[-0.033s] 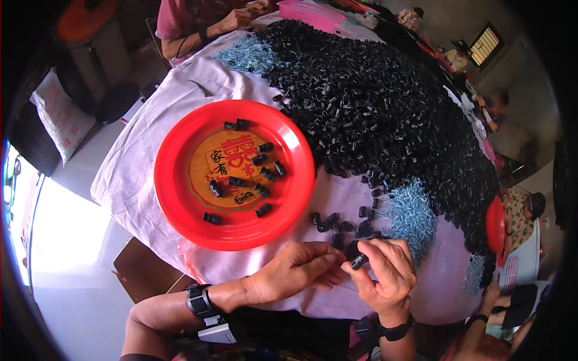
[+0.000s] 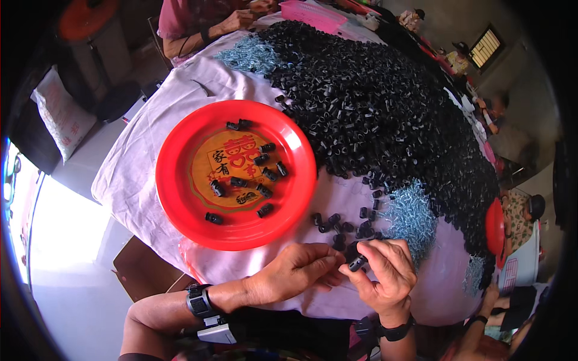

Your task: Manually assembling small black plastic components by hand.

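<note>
Looks like a small piecework workshop: cloth-covered counter (image 2: 138,162) heaped with black plastic parts (image 2: 385,102) and screws (image 2: 412,219), other workers seated along the frame's top and right.

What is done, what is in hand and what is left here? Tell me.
Done: about ten small black pieces lie in the red plate. In hand: the right hand pinches one black piece at its fingertips, and the left hand meets it there. Left: a huge heap of black pieces covers the cloth-covered table, with piles of silvery screws beside it, so most is untouched.
</note>
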Available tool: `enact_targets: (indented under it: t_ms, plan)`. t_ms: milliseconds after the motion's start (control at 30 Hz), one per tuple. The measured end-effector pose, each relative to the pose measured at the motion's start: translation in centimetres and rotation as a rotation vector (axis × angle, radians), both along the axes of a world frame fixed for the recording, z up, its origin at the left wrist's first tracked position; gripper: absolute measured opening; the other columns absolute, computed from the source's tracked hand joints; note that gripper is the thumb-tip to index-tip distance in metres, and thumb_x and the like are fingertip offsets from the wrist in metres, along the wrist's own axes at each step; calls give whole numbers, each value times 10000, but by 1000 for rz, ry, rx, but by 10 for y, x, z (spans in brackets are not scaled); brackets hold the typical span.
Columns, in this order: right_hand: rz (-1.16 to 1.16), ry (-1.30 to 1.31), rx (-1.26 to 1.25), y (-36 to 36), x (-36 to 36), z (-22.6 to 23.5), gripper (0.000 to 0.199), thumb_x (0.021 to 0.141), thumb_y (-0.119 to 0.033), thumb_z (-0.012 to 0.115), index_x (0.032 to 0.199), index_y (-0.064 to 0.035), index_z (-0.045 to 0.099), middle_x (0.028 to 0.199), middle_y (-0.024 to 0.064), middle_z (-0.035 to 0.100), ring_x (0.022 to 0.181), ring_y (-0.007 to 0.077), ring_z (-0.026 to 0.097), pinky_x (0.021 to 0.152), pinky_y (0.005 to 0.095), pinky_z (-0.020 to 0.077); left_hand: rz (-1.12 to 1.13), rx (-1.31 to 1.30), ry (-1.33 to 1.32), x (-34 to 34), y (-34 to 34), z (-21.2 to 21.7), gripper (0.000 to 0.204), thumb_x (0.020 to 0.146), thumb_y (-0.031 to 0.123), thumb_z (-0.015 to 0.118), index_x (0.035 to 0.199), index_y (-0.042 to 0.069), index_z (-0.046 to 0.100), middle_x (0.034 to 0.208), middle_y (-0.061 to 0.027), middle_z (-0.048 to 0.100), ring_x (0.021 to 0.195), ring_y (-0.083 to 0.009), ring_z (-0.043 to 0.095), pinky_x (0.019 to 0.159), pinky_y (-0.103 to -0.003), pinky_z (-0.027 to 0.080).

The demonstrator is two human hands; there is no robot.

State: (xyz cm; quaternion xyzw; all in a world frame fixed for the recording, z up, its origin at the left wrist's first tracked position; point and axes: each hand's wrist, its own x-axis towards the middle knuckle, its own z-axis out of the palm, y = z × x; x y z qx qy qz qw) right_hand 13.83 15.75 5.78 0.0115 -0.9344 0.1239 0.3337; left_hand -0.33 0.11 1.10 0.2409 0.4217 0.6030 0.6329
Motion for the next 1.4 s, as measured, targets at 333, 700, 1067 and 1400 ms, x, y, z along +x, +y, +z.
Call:
enact_targets:
  t_ms: [333,700,1067,1400]
  plan:
    - [31,-9,24,-5,-14,3,435,768,-174,908,1146,-27,750,1009,84,729,844,249,680,728,352,556,28,6,-95,-15,-11,3,377,1100,309,561,1347,30,623,1086,-77,721,1023,-127,697,822,-302,611]
    - [30,-29,32,-11,-12,-2,395,776,-144,872,1130,-11,757,988,88,728,827,254,685,713,357,557,52,139,-11,-5,-6,2,365,1090,343,580,1195,29,735,1064,-31,734,937,-88,682,794,-273,610]
    - [3,-11,41,-3,-19,7,374,795,-132,871,1126,-14,744,986,105,723,819,280,669,705,377,545,-38,-33,-43,-6,-12,-2,347,1119,267,494,1288,-15,604,1074,-87,691,938,-176,722,769,-316,631]
    - [58,-324,-165,-16,-90,16,557,807,9,734,1356,21,639,956,158,678,832,335,633,770,419,535,8,253,555,16,-10,-18,184,993,130,608,1089,-5,688,790,-223,680,706,-365,678,670,-449,528]
